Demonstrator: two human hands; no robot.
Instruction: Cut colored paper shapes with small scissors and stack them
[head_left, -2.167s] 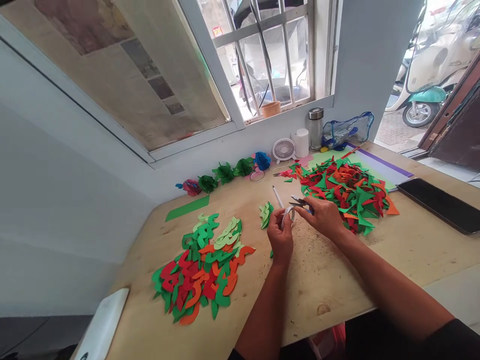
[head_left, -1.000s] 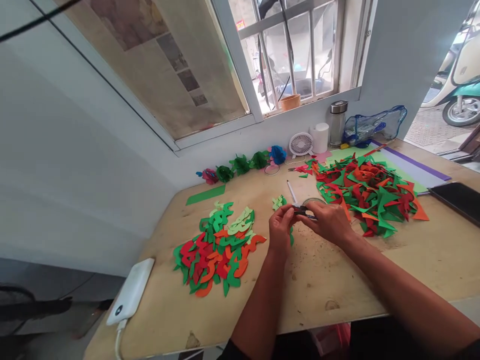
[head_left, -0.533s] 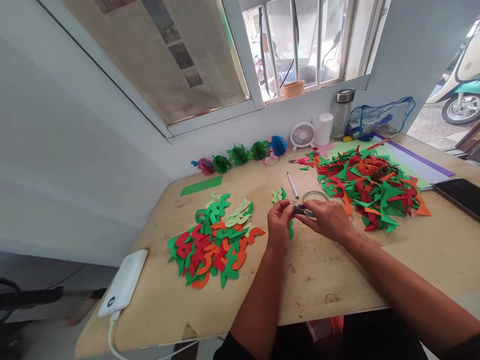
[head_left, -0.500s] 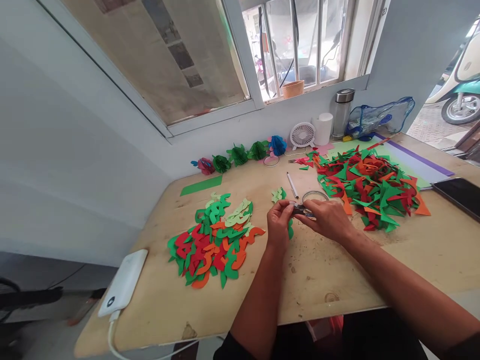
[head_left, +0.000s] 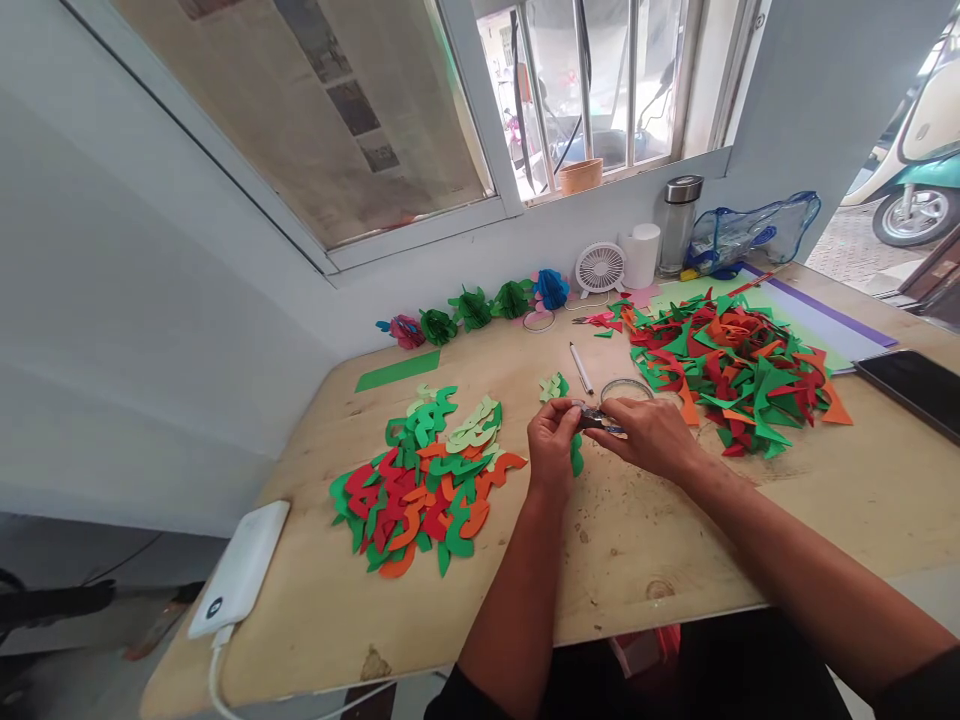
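Observation:
Between the fingertips of both hands is a small dark object with shiny metal parts (head_left: 592, 419); its exact kind is too small to make out. My left hand (head_left: 551, 445) pinches its left end with thumb and fingers. At its right end, my right hand (head_left: 651, 432) is closed on the metal part. Light and dark green paper cutouts (head_left: 577, 456) lie on the table under and behind my left hand, partly hidden by it. Just beyond my right hand lies a thin round ring (head_left: 627, 382), and a white pen (head_left: 580, 368) rests behind the hands.
Left on the wooden table (head_left: 525, 590) lies a pile of curved paper cutouts (head_left: 420, 490); right, a heap of paper scraps (head_left: 742, 370). A phone (head_left: 911, 385) and a power bank (head_left: 240, 570) lie near the sides. Paper flowers (head_left: 472, 308), a fan (head_left: 601, 268) and a bottle (head_left: 679, 228) line the wall.
The whole view has shifted slightly. Both hands stay on the small dark object, with only slight finger movement.

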